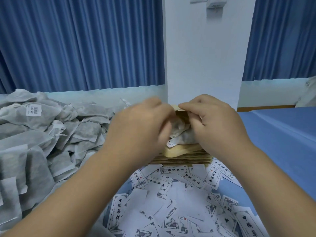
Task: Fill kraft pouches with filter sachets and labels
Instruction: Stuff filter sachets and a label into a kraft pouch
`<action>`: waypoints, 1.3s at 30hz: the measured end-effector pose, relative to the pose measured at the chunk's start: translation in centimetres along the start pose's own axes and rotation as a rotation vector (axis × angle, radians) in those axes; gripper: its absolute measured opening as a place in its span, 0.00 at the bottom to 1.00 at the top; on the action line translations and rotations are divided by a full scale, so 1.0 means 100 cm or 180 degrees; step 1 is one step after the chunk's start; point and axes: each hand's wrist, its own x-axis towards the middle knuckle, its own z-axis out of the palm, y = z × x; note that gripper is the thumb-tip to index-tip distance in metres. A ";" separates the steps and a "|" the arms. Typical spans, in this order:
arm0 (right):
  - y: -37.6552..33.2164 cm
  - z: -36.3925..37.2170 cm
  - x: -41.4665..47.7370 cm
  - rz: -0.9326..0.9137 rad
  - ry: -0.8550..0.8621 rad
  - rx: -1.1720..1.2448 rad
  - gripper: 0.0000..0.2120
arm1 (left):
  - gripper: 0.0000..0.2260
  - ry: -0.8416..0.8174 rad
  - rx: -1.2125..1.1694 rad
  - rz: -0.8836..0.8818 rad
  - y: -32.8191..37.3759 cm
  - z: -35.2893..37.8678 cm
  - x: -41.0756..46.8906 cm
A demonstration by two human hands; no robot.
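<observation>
Fingers (188, 106) of right hand (217, 124) pinch one pouch (181, 115), one sachet (183, 135) half-in; left hand (142, 124) unclear.

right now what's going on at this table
A person is filling a kraft pouch atop a pouch stack. The right hand pinches the pouch's mouth open; the blurred left hand is at a filter sachet sitting in that mouth. More sachets are heaped on the left, loose labels lie nearer the camera.

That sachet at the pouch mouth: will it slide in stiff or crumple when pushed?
Probably floppy: the sachet looks wrinkled and bunched at the kraft pouch mouth. Likely light: the sachet pile lies loosely heaped. Its see-through fabric might snag if forced.
</observation>
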 end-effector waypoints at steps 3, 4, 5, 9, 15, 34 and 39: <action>-0.002 0.000 -0.002 -0.0135 0.0067 -0.0129 0.15 | 0.22 -0.0038 0.0102 -0.0880 -0.021 0.003 0.000; -0.003 -0.001 -0.002 -0.0171 0.0099 -0.0179 0.15 | 0.26 -0.0310 0.0088 -0.1227 -0.028 0.006 0.000; -0.003 -0.001 -0.003 -0.0209 0.0137 -0.0227 0.16 | 0.29 -0.0578 -0.0136 -0.1477 -0.033 0.009 0.000; -0.003 -0.002 -0.003 -0.0389 0.0337 -0.0263 0.18 | 0.34 -0.1208 -0.1033 -0.1178 -0.038 0.028 -0.009; 0.002 0.005 -0.003 -0.0643 0.0416 -0.0136 0.17 | 0.14 -0.0422 -0.2913 -0.1663 -0.035 0.045 -0.015; -0.021 0.000 -0.024 -0.0192 -0.1381 -0.1037 0.19 | 0.12 0.0165 -0.3380 -0.1983 -0.007 0.065 -0.016; -0.014 0.018 -0.008 -0.0129 -0.1782 -0.1026 0.19 | 0.12 0.0102 -0.3590 -0.2062 -0.002 0.066 -0.017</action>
